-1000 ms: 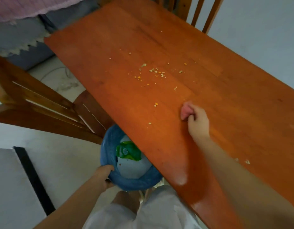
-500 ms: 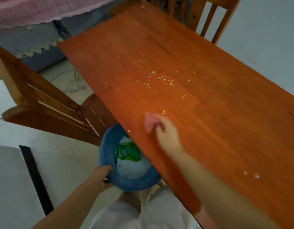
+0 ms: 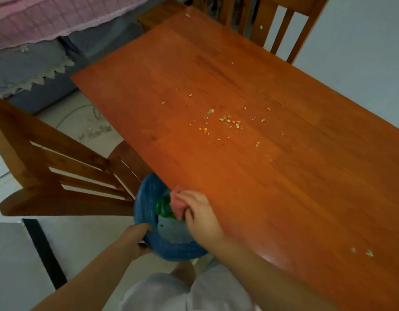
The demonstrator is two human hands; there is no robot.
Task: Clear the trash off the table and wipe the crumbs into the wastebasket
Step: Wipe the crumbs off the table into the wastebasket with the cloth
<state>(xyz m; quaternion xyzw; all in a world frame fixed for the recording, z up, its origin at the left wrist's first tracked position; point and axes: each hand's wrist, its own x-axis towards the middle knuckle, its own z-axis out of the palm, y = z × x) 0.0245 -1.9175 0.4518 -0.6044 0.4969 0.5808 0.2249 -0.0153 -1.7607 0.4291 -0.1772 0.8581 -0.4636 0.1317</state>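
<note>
Gripping a pink cloth (image 3: 177,204) in the right hand (image 3: 199,215), fingers curled round it, right at the near edge of the table (image 3: 283,176) and over the mouth of the blue wastebasket (image 3: 146,198). Holding the wastebasket by its rim with the left hand (image 3: 139,240), fingers hooked over the edge, tucked just under the table's lip. Already lying inside: a green wrapper (image 3: 163,207) and something pale. Probably finishing one sweep; doing it well means keeping the rim tight against the underside of the edge, so nothing drops to the floor, and dragging the cloth flat past the lip. Still waiting: crumbs (image 3: 227,122) scattered mid-table, well apart from the cloth, and two pale bits (image 3: 361,251) near the right edge. Likely needing several more long pulls toward the wastebasket. Standing beside the wastebasket: a wooden chair (image 3: 59,176).
</note>
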